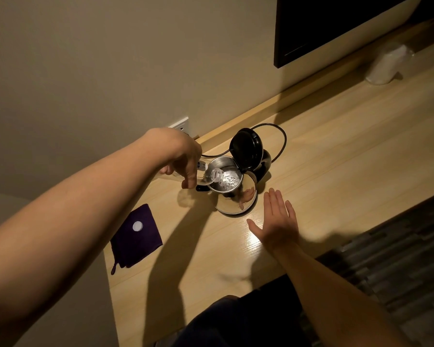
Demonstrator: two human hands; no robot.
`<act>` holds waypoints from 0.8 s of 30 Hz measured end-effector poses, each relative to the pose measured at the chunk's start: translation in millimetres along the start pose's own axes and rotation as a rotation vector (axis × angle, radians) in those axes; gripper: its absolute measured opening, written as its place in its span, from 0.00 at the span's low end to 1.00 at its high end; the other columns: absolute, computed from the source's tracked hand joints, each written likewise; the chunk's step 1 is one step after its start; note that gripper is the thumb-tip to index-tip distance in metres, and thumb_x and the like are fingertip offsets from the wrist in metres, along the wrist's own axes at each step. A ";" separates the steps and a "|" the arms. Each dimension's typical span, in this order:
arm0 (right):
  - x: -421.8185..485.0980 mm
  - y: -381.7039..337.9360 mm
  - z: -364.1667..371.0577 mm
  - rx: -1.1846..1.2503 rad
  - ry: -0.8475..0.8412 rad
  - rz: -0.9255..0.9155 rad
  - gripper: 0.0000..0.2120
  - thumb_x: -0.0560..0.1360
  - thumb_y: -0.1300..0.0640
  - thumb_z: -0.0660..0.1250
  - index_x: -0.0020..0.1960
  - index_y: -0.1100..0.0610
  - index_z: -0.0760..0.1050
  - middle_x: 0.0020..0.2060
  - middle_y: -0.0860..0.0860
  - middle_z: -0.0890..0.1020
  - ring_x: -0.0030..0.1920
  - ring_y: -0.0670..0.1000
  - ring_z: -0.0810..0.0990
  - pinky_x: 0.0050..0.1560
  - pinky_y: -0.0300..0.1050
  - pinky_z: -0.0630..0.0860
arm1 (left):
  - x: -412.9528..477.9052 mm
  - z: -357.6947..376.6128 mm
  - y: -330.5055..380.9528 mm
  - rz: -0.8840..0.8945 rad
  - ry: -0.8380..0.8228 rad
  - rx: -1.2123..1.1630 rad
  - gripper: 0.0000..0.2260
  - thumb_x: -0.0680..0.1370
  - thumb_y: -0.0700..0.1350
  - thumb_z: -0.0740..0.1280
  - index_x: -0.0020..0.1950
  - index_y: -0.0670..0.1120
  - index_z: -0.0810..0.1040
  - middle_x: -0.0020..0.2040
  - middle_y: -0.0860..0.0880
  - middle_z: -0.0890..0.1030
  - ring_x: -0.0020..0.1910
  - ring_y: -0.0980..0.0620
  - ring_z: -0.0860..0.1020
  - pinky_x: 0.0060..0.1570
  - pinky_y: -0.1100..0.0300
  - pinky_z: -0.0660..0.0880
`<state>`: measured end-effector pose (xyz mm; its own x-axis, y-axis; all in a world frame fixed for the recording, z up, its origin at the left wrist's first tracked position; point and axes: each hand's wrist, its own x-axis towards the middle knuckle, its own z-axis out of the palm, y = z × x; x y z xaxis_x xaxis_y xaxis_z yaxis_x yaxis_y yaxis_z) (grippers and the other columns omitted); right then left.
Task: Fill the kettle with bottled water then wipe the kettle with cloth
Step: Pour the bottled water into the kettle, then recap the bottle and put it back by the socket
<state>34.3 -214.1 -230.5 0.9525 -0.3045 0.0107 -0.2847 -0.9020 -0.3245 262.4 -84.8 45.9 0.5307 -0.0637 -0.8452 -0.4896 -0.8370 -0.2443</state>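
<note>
A steel kettle (pixel 238 204) stands on the wooden desk (pixel 336 151) with its black lid (pixel 246 151) flipped open. My left hand (pixel 183 159) grips a clear plastic water bottle (pixel 212 176), tipped so its open neck hangs over the kettle's mouth; water lies inside the kettle. My right hand (pixel 276 221) rests flat on the desk just to the right of the kettle, fingers spread, holding nothing. A dark purple cloth (pixel 135 239) lies flat at the desk's left end, with the white bottle cap (pixel 137 226) on it.
The kettle's black cord (pixel 281 139) loops behind it toward a white wall socket (pixel 181 125). A plastic-wrapped white object (pixel 386 63) stands at the far right near the wall. A dark screen (pixel 336 23) hangs above. The desk's front edge runs near my legs.
</note>
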 end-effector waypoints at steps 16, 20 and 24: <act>-0.5 3.9 4.4 -0.034 0.018 -0.028 0.44 0.77 0.33 0.63 0.80 0.64 0.64 0.81 0.61 0.65 0.82 0.58 0.63 0.79 0.60 0.64 | -1.3 58.7 -60.0 0.345 -0.041 -0.631 0.09 0.74 0.43 0.77 0.46 0.39 0.81 0.37 0.45 0.85 0.36 0.50 0.83 0.40 0.55 0.80; 5.9 1.3 1.8 -0.092 -0.151 0.022 0.47 0.77 0.29 0.55 0.84 0.59 0.53 0.85 0.56 0.55 0.85 0.55 0.52 0.83 0.57 0.54 | -1.7 101.4 -76.4 0.501 -0.016 -1.037 0.04 0.77 0.38 0.73 0.43 0.43 0.81 0.39 0.46 0.85 0.38 0.51 0.84 0.39 0.60 0.81; 9.3 3.2 -6.3 -0.044 -0.234 0.024 0.45 0.80 0.28 0.51 0.85 0.56 0.47 0.86 0.53 0.47 0.85 0.52 0.43 0.83 0.53 0.45 | -4.8 134.8 -80.4 0.519 0.014 -1.335 0.10 0.69 0.42 0.77 0.45 0.40 0.81 0.42 0.39 0.82 0.40 0.43 0.80 0.40 0.55 0.81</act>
<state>41.5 -221.7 -225.4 0.9430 -0.2518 -0.2176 -0.3076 -0.9091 -0.2808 206.0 56.1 5.6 0.5070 -0.5134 -0.6924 0.3746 -0.5922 0.7134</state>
